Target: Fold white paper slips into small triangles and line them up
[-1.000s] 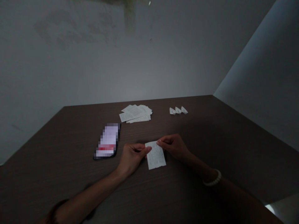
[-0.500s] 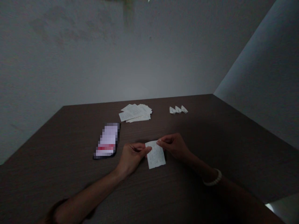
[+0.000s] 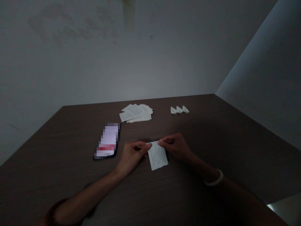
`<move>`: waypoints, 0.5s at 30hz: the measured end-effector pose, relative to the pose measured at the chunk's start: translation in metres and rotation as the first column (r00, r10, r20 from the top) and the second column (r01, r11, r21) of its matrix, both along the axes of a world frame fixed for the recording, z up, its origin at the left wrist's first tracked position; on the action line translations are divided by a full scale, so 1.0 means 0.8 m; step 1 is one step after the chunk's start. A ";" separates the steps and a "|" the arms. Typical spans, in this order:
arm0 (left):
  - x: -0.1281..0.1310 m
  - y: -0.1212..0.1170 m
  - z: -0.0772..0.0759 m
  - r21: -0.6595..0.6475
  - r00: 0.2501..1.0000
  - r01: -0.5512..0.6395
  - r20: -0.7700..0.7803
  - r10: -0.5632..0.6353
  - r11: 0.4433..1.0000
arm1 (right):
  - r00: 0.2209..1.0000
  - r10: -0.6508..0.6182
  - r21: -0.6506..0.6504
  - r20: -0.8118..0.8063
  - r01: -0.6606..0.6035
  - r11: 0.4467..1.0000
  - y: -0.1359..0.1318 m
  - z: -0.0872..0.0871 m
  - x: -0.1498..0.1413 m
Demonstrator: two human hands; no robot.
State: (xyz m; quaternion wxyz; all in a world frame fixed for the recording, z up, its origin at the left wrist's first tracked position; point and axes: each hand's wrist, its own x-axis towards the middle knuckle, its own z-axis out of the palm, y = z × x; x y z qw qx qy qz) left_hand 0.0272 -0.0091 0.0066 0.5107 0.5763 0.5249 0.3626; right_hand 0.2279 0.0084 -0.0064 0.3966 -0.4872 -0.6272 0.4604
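Between my hands is a small piece of printed paper (image 3: 158, 157), its lower edge uneven and torn-looking. My left hand (image 3: 133, 154) pinches the paper's upper left corner between thumb and fingers. At the top right corner, my right hand (image 3: 176, 145) grips the same sheet, thumb on the near face. The fingers behind the paper are partly hidden. Left of my left hand lies a phone (image 3: 108, 141) with its lit screen blurred out.
A spread pile of printed paper pieces (image 3: 137, 112) lies toward the back of the dark wooden table (image 3: 70, 135). Three small folded paper shapes (image 3: 179, 110) stand in a row to its right. A stained wall (image 3: 94, 66) rises behind the table.
My left thumb has shifted up toward the paper's top left corner. The sheet's lower end has swung slightly to the right. My right hand keeps its hold.
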 end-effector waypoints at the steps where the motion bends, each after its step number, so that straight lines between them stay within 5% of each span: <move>1: -0.001 0.002 0.000 0.025 1.000 -0.011 -0.021 0.012 1.000 | 1.000 0.005 0.003 0.018 -0.005 1.000 0.000 0.000 0.000; 5: -0.008 0.010 0.001 0.156 0.985 0.068 -0.169 -0.041 0.985 | 0.996 0.010 0.047 0.088 -0.014 0.999 0.001 -0.005 -0.003; 9: -0.015 0.017 -0.003 0.286 0.917 0.199 -0.391 -0.076 0.937 | 0.937 -0.047 0.238 0.345 -0.038 0.970 0.004 -0.014 -0.005; 15: -0.024 0.027 -0.019 0.489 0.792 0.400 -0.610 -0.024 0.775 | 0.837 -0.103 0.411 0.538 -0.153 0.898 0.008 -0.019 -0.003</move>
